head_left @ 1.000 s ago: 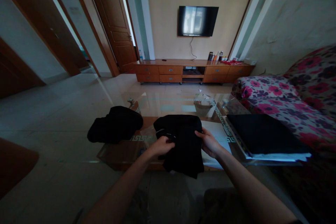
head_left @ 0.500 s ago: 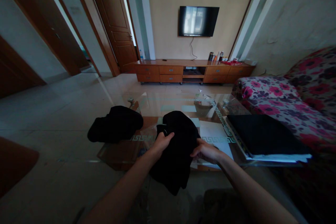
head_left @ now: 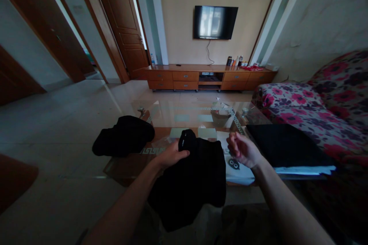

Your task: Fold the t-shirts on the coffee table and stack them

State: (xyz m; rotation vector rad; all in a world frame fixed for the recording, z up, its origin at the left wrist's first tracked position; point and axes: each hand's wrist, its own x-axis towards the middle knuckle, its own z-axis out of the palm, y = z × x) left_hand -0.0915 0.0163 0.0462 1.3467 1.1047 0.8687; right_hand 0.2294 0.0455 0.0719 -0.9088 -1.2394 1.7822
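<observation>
A piece of black clothing (head_left: 198,176) with a small white mark near its top edge hangs in front of me, over the near edge of the glass table (head_left: 161,113). Its exact kind does not show. My left hand (head_left: 172,154) grips it at the upper left, thumb on top. Apart from the cloth, to its right, my right hand (head_left: 243,149) is raised with its fingers curled in and nothing visible in them. Below that hand lies a white sheet (head_left: 244,176) with a dark cartoon face printed on it.
Another crumpled black garment (head_left: 123,136) lies on the table's left. Flat folded black cloth (head_left: 287,145) tops a white stack at the right. Beyond are a low wooden cabinet (head_left: 186,76) with bottles and a wall TV (head_left: 215,23). A floral sofa (head_left: 304,111) stands at right.
My right hand has let go of the black clothing and moved up and right. The cloth has dropped lower and spread wider, still in my left hand, and the printed face has come into view.
</observation>
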